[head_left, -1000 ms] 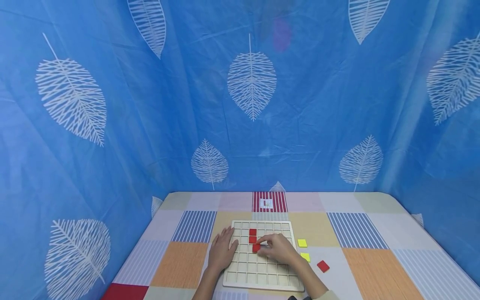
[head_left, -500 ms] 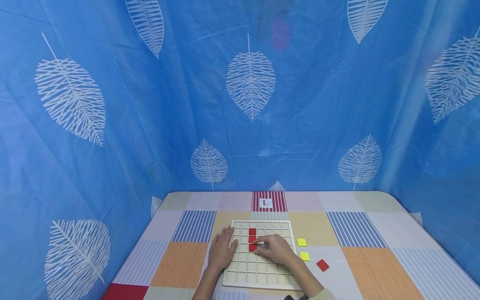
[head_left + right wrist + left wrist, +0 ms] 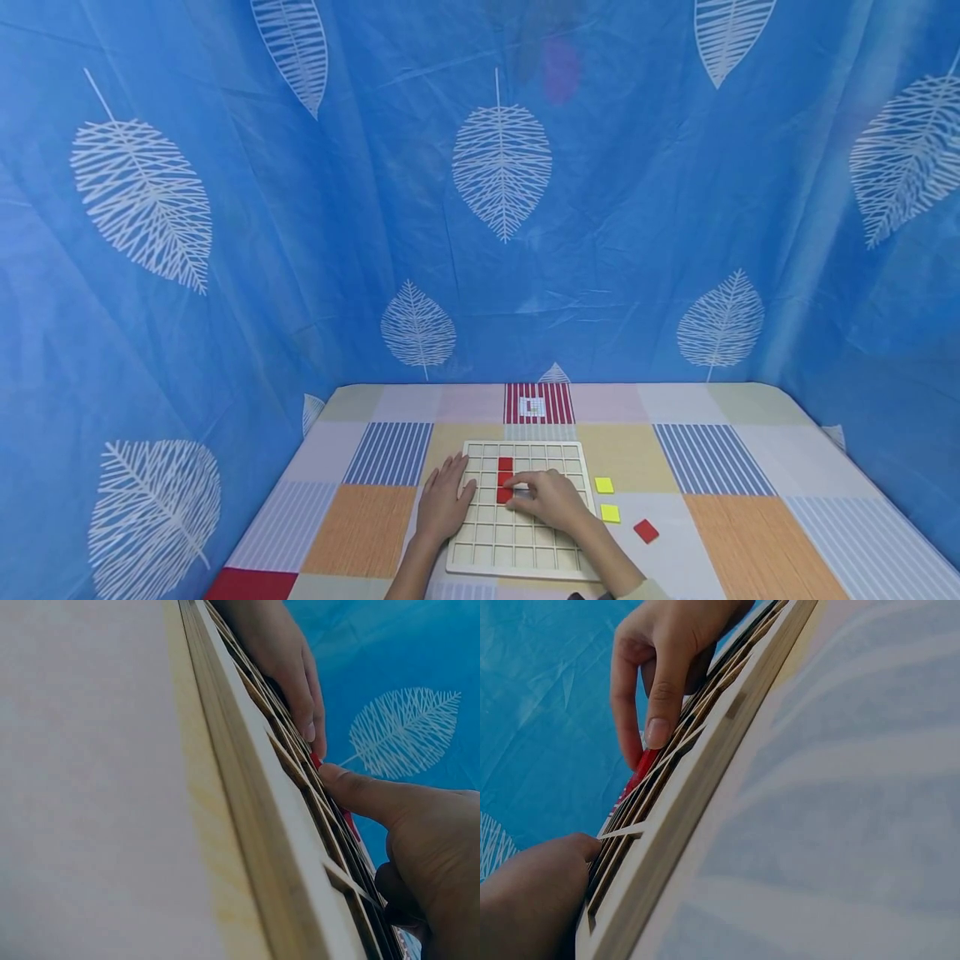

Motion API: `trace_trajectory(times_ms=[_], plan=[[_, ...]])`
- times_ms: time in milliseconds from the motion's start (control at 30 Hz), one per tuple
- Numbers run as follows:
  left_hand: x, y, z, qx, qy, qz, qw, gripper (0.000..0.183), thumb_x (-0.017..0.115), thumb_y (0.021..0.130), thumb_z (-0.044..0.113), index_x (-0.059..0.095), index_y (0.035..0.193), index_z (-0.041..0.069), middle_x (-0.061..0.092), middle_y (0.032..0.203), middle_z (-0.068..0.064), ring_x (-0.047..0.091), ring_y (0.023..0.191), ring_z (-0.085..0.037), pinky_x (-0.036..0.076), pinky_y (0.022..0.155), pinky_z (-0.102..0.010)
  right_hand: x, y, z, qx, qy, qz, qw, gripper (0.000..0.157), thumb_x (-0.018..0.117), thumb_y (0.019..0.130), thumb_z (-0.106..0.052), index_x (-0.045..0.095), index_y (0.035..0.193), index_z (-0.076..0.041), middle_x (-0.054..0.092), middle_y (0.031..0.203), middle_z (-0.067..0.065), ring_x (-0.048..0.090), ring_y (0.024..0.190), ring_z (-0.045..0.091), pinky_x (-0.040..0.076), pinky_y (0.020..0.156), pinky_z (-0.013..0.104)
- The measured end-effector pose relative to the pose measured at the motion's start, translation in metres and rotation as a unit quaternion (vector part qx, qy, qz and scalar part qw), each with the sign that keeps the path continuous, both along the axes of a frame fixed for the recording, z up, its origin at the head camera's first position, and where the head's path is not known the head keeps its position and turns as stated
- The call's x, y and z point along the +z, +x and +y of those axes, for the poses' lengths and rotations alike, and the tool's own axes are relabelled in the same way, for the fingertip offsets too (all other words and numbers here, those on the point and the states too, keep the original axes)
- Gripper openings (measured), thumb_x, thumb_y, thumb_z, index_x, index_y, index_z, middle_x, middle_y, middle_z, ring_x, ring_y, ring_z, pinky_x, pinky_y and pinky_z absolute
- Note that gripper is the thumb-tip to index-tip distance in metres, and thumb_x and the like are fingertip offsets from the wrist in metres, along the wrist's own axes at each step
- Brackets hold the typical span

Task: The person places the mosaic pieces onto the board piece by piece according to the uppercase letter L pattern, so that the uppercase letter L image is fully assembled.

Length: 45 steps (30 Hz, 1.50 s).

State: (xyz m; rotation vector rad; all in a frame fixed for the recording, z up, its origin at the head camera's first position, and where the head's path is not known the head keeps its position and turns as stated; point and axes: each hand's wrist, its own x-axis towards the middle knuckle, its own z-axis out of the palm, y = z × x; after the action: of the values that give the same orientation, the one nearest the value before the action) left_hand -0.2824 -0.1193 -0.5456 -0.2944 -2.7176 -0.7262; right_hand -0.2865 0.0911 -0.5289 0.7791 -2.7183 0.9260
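Note:
A pale wooden grid board (image 3: 482,557) lies on the table, with three red square tiles in one column near its upper middle. The top red tile (image 3: 506,463) and the middle one (image 3: 503,478) lie in adjoining squares. My right hand (image 3: 557,500) pinches the lowest red tile (image 3: 503,496) between thumb and index finger, just below the middle one. In the left wrist view, those fingertips meet at a red tile (image 3: 646,760) low in the grid. My left hand (image 3: 444,503) rests with extended fingers on the board's left edge.
Two yellow tiles (image 3: 604,485) and a loose red tile (image 3: 646,531) lie right of the board. Behind it is a small card (image 3: 532,407) printed with a grid pattern. A patchwork cloth (image 3: 735,533) covers the table; a blue leaf-print curtain (image 3: 600,250) surrounds it.
My right hand has shifted slightly left, bringing the lowest red tile into line under the other two. Over the last half second it has barely moved. The left hand stays in place.

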Motion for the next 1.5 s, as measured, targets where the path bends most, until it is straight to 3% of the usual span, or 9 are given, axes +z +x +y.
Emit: trace_trajectory(times_ms=[267, 400, 533, 633, 700, 867, 1067, 1233, 1500], plan=[[0.001, 0.000, -0.001, 0.000, 0.002, -0.001, 1.0000, 0.047, 0.051, 0.092, 0.027, 0.049, 0.132, 0.002, 0.046, 0.137, -0.014, 0.036, 0.130, -0.031, 0.024, 0.108, -0.049, -0.001, 0.000, 0.000, 0.003, -0.017, 0.003, 1.000, 0.031, 0.070, 0.076, -0.045, 0.071, 0.101, -0.026, 0.030, 0.049, -0.014, 0.023, 0.045, 0.001, 0.021, 0.040, 0.018], [0.000, 0.000, -0.001, -0.002, 0.005, 0.003, 1.0000, 0.047, 0.051, 0.092, 0.027, 0.049, 0.132, 0.002, 0.046, 0.137, -0.014, 0.037, 0.129, -0.032, 0.024, 0.108, -0.049, -0.001, 0.000, 0.005, 0.007, -0.032, -0.007, 0.999, 0.030, 0.070, 0.078, -0.045, 0.071, 0.102, -0.027, 0.054, 0.062, -0.012, 0.032, 0.052, -0.002, 0.033, 0.046, 0.018], [-0.001, -0.001, 0.000, -0.005, 0.003, 0.001, 1.0000, 0.047, 0.050, 0.093, 0.027, 0.048, 0.133, 0.003, 0.046, 0.137, -0.014, 0.036, 0.129, -0.031, 0.023, 0.108, -0.049, 0.000, 0.003, 0.017, 0.005, -0.066, -0.037, 0.997, 0.029, 0.070, 0.078, -0.043, 0.070, 0.102, -0.026, 0.057, 0.063, -0.008, 0.033, 0.051, -0.001, 0.037, 0.045, 0.020], [-0.002, -0.002, 0.001, -0.007, 0.002, -0.003, 1.0000, 0.047, 0.049, 0.093, 0.028, 0.047, 0.133, 0.003, 0.045, 0.138, -0.014, 0.036, 0.130, -0.031, 0.023, 0.108, -0.048, 0.002, 0.006, 0.033, 0.006, -0.102, -0.059, 0.993, 0.028, 0.072, 0.078, -0.039, 0.070, 0.101, -0.023, 0.035, 0.048, -0.009, 0.024, 0.043, 0.001, 0.027, 0.037, 0.019], [-0.002, -0.002, 0.001, -0.005, 0.002, -0.004, 1.0000, 0.047, 0.050, 0.093, 0.028, 0.048, 0.133, 0.003, 0.045, 0.138, -0.013, 0.036, 0.130, -0.031, 0.023, 0.108, -0.048, 0.004, 0.008, 0.046, 0.010, -0.120, -0.062, 0.991, 0.027, 0.072, 0.078, -0.036, 0.070, 0.100, -0.021, 0.032, 0.048, -0.012, 0.023, 0.043, 0.000, 0.025, 0.037, 0.017], [-0.002, -0.002, 0.001, 0.000, -0.002, -0.004, 1.0000, 0.047, 0.050, 0.093, 0.028, 0.048, 0.133, 0.003, 0.045, 0.138, -0.013, 0.036, 0.130, -0.031, 0.023, 0.108, -0.047, 0.010, 0.017, 0.082, 0.010, -0.135, -0.044, 0.990, 0.025, 0.073, 0.079, -0.028, 0.070, 0.100, -0.015, 0.029, 0.048, -0.013, 0.020, 0.043, -0.002, 0.025, 0.037, 0.016], [0.000, -0.001, -0.001, 0.003, -0.003, -0.005, 1.0000, 0.047, 0.050, 0.093, 0.027, 0.048, 0.133, 0.003, 0.045, 0.137, -0.014, 0.036, 0.129, -0.031, 0.023, 0.108, -0.048, 0.013, 0.029, 0.125, -0.024, -0.122, -0.031, 0.992, 0.023, 0.074, 0.078, -0.029, 0.070, 0.098, -0.017, 0.025, 0.050, -0.013, 0.018, 0.044, -0.003, 0.024, 0.037, 0.016], [0.001, -0.001, -0.001, 0.001, 0.005, 0.002, 1.0000, 0.047, 0.051, 0.093, 0.027, 0.048, 0.132, 0.003, 0.046, 0.137, -0.014, 0.037, 0.129, -0.032, 0.023, 0.108, -0.048, 0.014, 0.040, 0.155, -0.050, -0.107, -0.074, 0.990, 0.027, 0.075, 0.075, -0.032, 0.070, 0.098, -0.020, 0.026, 0.051, -0.012, 0.021, 0.045, 0.000, 0.024, 0.037, 0.017], [-0.002, -0.001, 0.000, 0.000, -0.002, 0.005, 1.0000, 0.046, 0.050, 0.093, 0.027, 0.049, 0.132, 0.003, 0.046, 0.137, -0.014, 0.037, 0.129, -0.031, 0.023, 0.108, -0.048, 0.002, 0.049, 0.193, -0.044, -0.072, -0.127, 0.988, 0.038, 0.076, 0.074, -0.037, 0.069, 0.106, -0.017, 0.028, 0.053, -0.009, 0.027, 0.046, 0.002, 0.027, 0.040, 0.020]])
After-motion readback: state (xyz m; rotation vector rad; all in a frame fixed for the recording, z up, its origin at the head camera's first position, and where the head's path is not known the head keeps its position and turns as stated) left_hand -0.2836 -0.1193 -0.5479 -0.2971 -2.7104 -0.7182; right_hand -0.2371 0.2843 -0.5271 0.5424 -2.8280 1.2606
